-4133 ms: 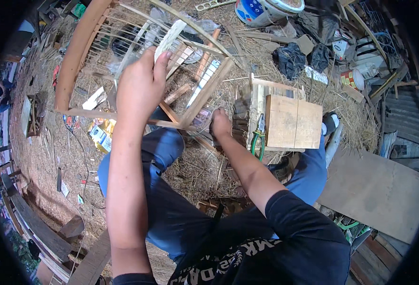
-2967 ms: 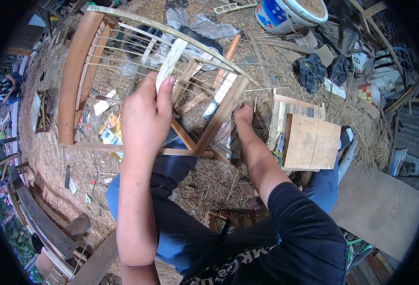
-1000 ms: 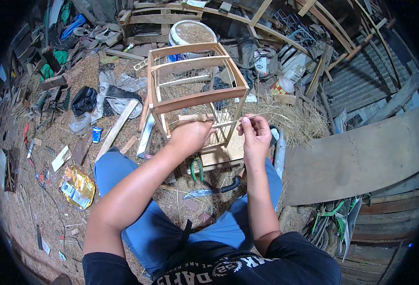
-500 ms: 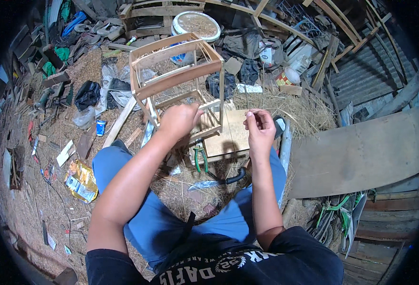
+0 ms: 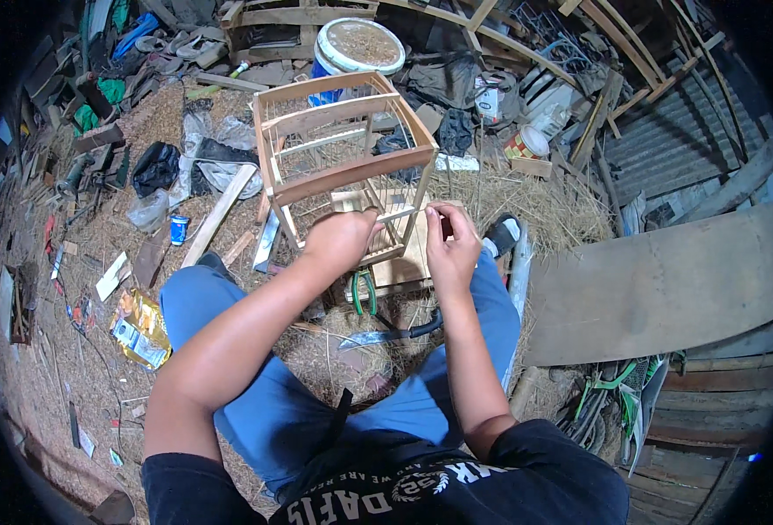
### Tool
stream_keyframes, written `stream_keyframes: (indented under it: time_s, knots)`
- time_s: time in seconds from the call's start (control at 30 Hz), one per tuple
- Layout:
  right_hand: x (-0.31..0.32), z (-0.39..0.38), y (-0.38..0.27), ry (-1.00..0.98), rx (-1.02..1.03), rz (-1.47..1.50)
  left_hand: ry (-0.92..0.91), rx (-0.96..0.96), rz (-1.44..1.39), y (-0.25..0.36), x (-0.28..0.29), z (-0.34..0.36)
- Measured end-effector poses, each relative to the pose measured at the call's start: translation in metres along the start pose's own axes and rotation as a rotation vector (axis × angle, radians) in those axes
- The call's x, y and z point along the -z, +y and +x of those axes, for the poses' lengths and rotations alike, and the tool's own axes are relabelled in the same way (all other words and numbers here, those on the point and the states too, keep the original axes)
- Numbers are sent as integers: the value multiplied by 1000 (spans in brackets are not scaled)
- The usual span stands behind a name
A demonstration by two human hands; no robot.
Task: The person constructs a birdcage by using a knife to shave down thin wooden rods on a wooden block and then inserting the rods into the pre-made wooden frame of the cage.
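A box-shaped wooden frame (image 5: 348, 178) of thin slats stands in front of me, slightly tilted. My left hand (image 5: 341, 240) is wrapped around a slat low on its near side. My right hand (image 5: 453, 248) is beside the frame's right corner post, with thumb and fingertips pinched together. Whatever is between those fingertips is too small to make out. Below the frame lies a plywood board (image 5: 401, 267), partly covered by it. Green-handled pliers (image 5: 362, 294) rest at the board's near left edge.
A large knife (image 5: 371, 338) with a dark curved handle lies between my legs. Straw and scraps cover the ground. A white-rimmed bucket (image 5: 362, 48) stands behind the frame. To the right is a wide sheet panel (image 5: 658, 289); a gold packet (image 5: 141, 331) lies left.
The wooden frame has shifted right and turned a little, with my left hand still on it. My right hand has come slightly left, closer to the corner post, and its fingers have drawn together.
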State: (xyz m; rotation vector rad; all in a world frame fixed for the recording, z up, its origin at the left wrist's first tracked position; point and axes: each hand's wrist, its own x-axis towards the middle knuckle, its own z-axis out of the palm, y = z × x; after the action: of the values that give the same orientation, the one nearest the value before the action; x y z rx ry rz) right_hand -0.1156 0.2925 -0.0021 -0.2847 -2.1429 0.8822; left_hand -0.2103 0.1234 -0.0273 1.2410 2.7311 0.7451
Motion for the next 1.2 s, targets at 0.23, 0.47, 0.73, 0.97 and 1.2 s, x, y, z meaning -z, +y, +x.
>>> stream_keyframes:
  time_s: [0.23, 0.47, 0.73, 0.97, 1.2]
  knots:
    - [-3, -2, 2, 13, 61, -35, -14, 18, -10, 17, -1, -11]
    - [-5, -6, 1, -28, 14, -92, -19, -10, -34, 20, 2, -14]
    - [1, -1, -3, -58, 59, -140, 13, -26, -13, 22, -1, -13]
    - [12, 14, -10, -144, 233, -333, 64, -43, -15, 15, -7, -15]
    - [15, 16, 5, -177, 213, -225, -31, 4, -54, 23, 4, -13]
